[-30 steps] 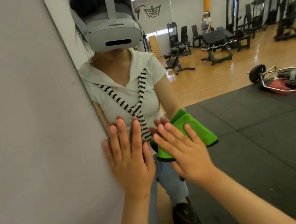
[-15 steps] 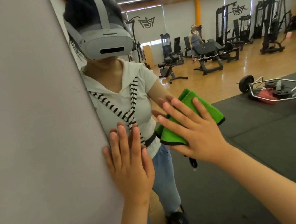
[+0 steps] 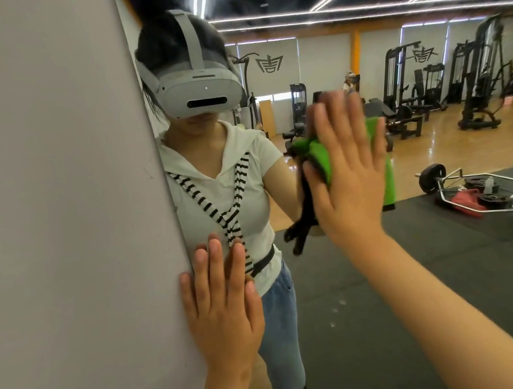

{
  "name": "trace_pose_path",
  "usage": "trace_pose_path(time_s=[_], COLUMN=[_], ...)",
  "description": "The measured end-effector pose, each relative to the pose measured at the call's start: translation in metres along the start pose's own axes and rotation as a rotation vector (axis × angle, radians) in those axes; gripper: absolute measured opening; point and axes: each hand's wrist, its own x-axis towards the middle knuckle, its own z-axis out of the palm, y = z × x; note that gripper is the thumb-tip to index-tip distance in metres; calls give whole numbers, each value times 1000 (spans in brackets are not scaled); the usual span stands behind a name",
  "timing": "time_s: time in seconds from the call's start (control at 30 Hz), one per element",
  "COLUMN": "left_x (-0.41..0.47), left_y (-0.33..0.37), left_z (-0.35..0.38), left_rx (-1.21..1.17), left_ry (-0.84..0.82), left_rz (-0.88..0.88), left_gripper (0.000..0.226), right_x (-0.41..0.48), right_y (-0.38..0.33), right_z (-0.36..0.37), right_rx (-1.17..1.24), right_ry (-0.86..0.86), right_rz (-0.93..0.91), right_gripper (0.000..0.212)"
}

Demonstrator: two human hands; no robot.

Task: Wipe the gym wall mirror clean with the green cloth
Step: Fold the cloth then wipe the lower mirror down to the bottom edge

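1. Against the mirror (image 3: 389, 274), the right hand (image 3: 349, 178) presses the green cloth (image 3: 321, 161) flat, fingers straight.
2. At the mirror's left edge, the left hand (image 3: 222, 306) rests flat, fingers straight, holding nothing.

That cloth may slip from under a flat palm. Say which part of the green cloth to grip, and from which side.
Probably the bunched fold of the green cloth beside the thumb of the right hand, taken from the left by curling that thumb round it. It stands off the mirror; the strip past the little finger looks flat on the glass.
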Motion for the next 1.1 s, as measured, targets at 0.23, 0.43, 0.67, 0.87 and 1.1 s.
trace_pose_path(time_s=[0.23,0.43,0.67,0.87,1.1], left_x=[1,1,2,1,1], left_y=[1,1,2,0,0], left_z=[0,-1,-1,-2,-1], left_rx=[11,-8,-3,17,15], left_ry=[14,-5,-20,-25,-28], left_rz=[-4,-16,-15,-5,-15], left_gripper=[67,58,54,54,54], right_x=[42,63,93,86,47], right_y=[41,-18,14,10,5], right_z=[-19,-4,-17,-13,-7], right_rx=[-33,-6,249,358,99], right_ry=[-113,-157,-28,127,96], right_rz=[-327,-430,-382,-212,-155], right_gripper=[57,58,51,43,49])
